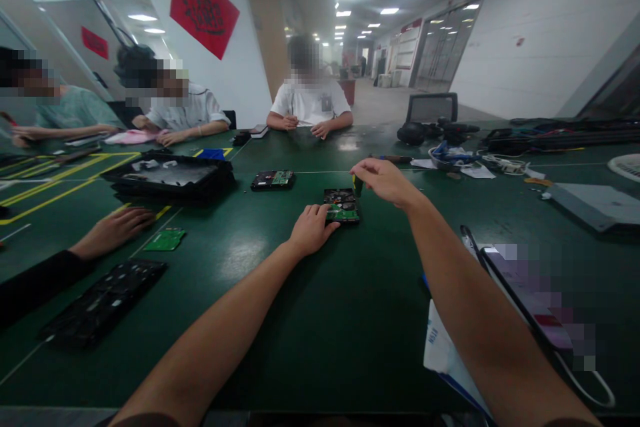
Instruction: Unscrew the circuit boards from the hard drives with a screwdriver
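- While its green board faces up, the hard drive (pixel 341 206) lies flat on the green table (pixel 370 320), in front of the person working it.
- L hand (pixel 311 230) grips the drive's left side, thumb along the near edge.
- R hand (pixel 383 179) pinches a green-yellow tool (pixel 358 185), upright by the drive's right edge; can't tell from here if the tip touches.
- 2nd drive (pixel 273 179) sits loose, farther back to the left.
- Blk tray (pixel 170 173) stands left of that, w/ a co-worker's dark-sleeved hand (pixel 117 230) resting just beside it.
- Loose circuit bd (pixel 166 239) and a long blk part (pixel 105 300) lie nr that hand.
- Phone (pixel 525 303) is beside the R forearm.
- Person in white shirt (pixel 310 103) sits opp.
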### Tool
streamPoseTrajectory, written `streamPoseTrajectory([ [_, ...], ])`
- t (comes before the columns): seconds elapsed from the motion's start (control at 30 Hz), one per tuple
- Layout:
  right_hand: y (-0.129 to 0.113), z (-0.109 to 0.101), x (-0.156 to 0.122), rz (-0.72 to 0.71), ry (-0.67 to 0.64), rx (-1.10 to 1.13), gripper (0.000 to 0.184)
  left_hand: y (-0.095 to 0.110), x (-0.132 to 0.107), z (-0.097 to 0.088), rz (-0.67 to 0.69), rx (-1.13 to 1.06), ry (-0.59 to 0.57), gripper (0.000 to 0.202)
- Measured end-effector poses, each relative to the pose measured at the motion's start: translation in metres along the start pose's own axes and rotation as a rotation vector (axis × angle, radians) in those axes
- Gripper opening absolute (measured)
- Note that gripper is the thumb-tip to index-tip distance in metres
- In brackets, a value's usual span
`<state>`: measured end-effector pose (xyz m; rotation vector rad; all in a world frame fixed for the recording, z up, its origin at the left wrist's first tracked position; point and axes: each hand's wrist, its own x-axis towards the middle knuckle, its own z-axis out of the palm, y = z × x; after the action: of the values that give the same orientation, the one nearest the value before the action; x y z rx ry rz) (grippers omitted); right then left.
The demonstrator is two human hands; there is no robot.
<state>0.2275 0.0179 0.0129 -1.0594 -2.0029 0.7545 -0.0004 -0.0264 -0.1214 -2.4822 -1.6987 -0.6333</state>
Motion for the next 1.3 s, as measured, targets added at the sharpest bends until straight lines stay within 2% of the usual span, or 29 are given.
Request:
streamPoseTrajectory([
  [0.1,-0.0020,-0.0003,-0.0005,0.038,0.020,0.005,0.025,-0.0006,0.0001,0.0009,0.003,-0.002,0.005,0.056],
  [0.2,-0.0048,0.0010,-0.0021,0.067,-0.017,0.078,0.023,-0.0012,0.0001,0.0018,-0.003,-0.006,0.004,0.055],
  [0.4,-0.0056,0.0016,-0.0040,0.028,-0.096,0.150,0.030,-0.0019,0.0003,0.0029,-0.011,-0.008,0.007,0.055],
  [0.53,-0.0039,0.0006,-0.0023,-0.006,-0.045,0.083,0.025,-0.0026,0.0003,0.0040,0.004,-0.006,0.013,0.055],
  [0.67,-0.0027,-0.0001,-0.0006,0.033,0.013,0.057,0.018,-0.0031,0.0003,0.0047,0.000,-0.003,0.015,0.054],
  [0.97,-0.0060,0.0003,-0.0040,0.048,-0.126,0.195,0.025,-0.0026,0.0003,0.0040,0.014,0.003,0.022,0.053],
  [1.13,-0.0018,-0.0010,-0.0012,0.026,-0.039,0.082,0.024,-0.0020,-0.0004,0.0021,0.021,0.003,0.014,0.055],
  [1.23,-0.0013,-0.0013,0.0000,0.083,0.021,0.039,0.022,-0.0012,-0.0007,0.0008,0.019,-0.002,0.019,0.055],
  [1.3,-0.0024,-0.0006,-0.0005,0.107,0.015,0.080,0.020,-0.0009,-0.0006,0.0004,0.016,-0.003,0.020,0.055],
])
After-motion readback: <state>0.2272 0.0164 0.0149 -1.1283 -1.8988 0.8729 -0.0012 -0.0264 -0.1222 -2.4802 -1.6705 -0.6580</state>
